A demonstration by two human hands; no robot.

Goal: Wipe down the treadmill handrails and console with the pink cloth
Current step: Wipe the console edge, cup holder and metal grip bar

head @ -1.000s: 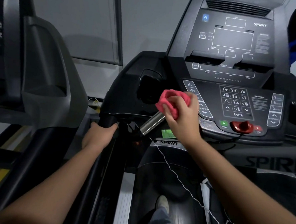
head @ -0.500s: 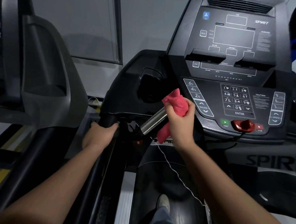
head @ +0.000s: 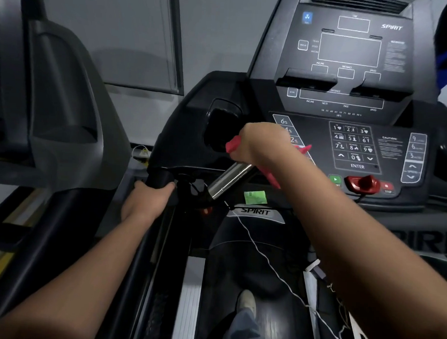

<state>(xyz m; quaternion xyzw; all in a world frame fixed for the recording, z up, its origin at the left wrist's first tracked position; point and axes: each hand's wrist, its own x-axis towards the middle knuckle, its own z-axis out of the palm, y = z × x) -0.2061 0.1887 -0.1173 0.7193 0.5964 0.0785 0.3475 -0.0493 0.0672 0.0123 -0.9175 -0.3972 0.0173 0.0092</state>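
Observation:
My right hand [head: 261, 144] grips the pink cloth [head: 270, 175] around the upper end of the silver pulse-grip bar [head: 229, 181], just left of the console's incline buttons. Bits of cloth stick out on both sides of the fist and hang below it. My left hand [head: 148, 199] holds the black left handrail [head: 162, 177] where it meets the console housing. The black console [head: 350, 103] with dark screens and a number keypad [head: 353, 145] fills the upper right.
A red safety key [head: 362, 183] sits between the green start and red stop buttons. A thin white cord [head: 259, 249] runs down over the belt. A green sticker [head: 254, 197] lies under the bar. Another grey machine [head: 65, 104] stands close on the left. My shoe [head: 246, 300] is on the belt.
My right hand has turned over and closed down on the bar's top end, covering most of the cloth. The left hand has stayed on the handrail.

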